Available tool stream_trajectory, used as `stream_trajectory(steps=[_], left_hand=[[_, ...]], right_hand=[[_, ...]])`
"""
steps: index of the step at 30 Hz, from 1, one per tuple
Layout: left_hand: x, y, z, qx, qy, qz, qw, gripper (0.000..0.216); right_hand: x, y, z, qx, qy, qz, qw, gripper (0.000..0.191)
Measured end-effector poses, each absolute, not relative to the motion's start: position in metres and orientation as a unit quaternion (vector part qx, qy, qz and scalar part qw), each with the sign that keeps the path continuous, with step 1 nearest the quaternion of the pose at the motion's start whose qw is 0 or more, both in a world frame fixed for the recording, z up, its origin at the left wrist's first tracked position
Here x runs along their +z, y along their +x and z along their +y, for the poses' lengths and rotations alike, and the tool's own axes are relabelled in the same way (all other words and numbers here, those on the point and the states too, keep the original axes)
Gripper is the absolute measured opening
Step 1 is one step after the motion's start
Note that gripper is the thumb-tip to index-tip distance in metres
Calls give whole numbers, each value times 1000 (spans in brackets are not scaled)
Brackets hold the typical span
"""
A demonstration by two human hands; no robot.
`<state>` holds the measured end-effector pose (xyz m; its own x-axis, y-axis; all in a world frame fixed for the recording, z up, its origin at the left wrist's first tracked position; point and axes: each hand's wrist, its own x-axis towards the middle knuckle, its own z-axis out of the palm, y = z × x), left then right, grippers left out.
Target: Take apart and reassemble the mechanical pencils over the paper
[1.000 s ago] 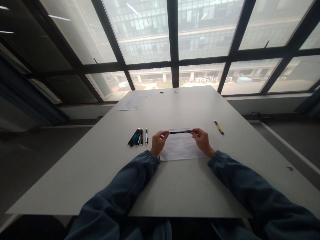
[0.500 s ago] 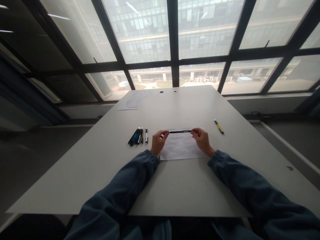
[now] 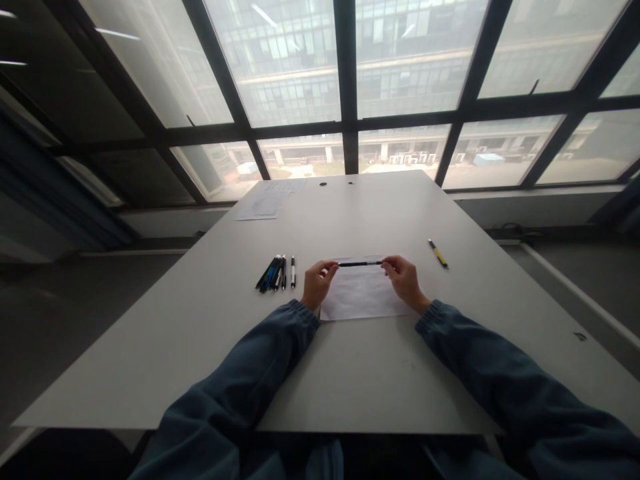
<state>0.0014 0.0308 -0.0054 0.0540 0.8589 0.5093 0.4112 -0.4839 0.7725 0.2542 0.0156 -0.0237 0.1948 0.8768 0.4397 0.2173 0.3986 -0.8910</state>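
A black pen [image 3: 359,264] is held level, end to end, between my two hands above a sheet of white paper [image 3: 364,297]. My left hand [image 3: 316,281] pinches its left end between thumb and fingers. At the other end, my right hand [image 3: 403,277] grips the tip in the same way. Left of my left hand lies a bunch of pens [image 3: 271,273], mostly dark with a bit of blue. One black-and-white pen [image 3: 293,272] rests slightly apart from the bunch. Beyond my right hand lies a yellow-and-black pen [image 3: 438,254].
All of this is on a large white table [image 3: 210,347]. Printed sheets [image 3: 261,203] lie at its far left. Two small dark round spots mark the far edge, and a small dark mark [image 3: 580,337] sits near the right edge. Windows stand behind the table.
The pen has turned slightly about its length between my fingers, so its light marking looks different. Both hands stay in the same place.
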Motion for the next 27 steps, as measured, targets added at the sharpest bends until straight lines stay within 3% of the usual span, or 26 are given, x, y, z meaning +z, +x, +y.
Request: stream_trajectory(steps=[27], left_hand=[[-5,2,31,509,690,464,221,25]], right_hand=[[-21,253,14,274,-480,-570,608,25]])
